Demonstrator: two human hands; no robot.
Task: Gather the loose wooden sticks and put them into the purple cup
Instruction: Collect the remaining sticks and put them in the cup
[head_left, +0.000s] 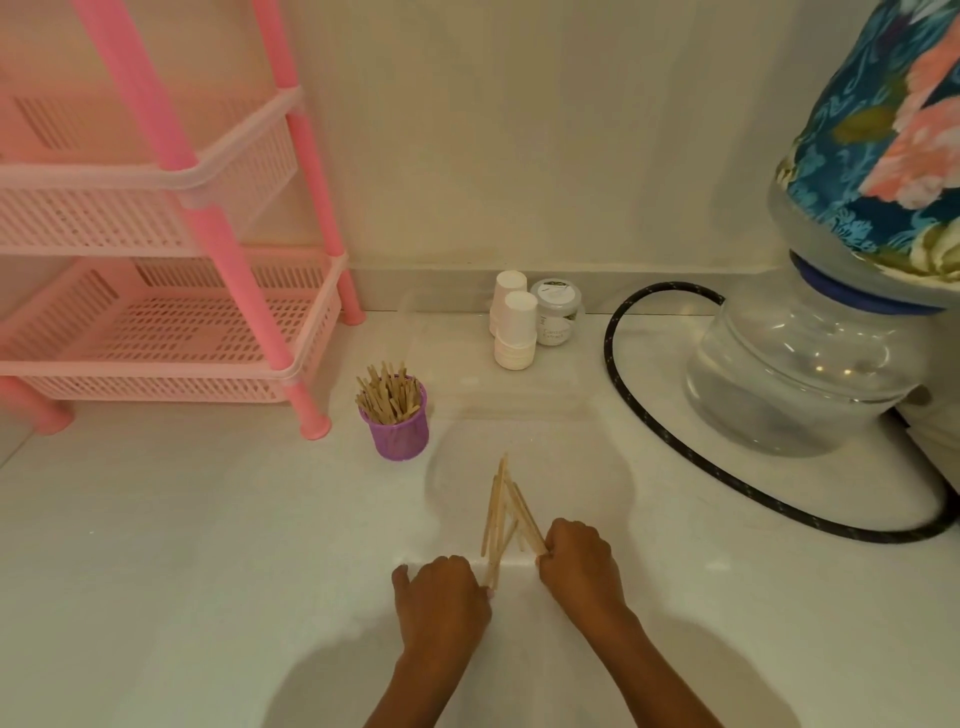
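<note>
Loose sticks (501, 519) flat on table (208, 545), fanned between hands. Near ends held in fingers (484, 583) of left hand (441, 597) and right hand (579, 561); far ends converge beyond fingers. Cup (400, 439) upright on table, beyond fingers and to left, apart from loose sticks; standing sticks (387, 397) in it. Rack (156, 332) farther left, behind cup. Stacked paper cups (514, 332) and jar (558, 312) well beyond fingers, by wall (519, 156), jar right of cups. Hose (675, 447) loops on table right of fingers, toward water bottle (789, 374) at far right.
</note>
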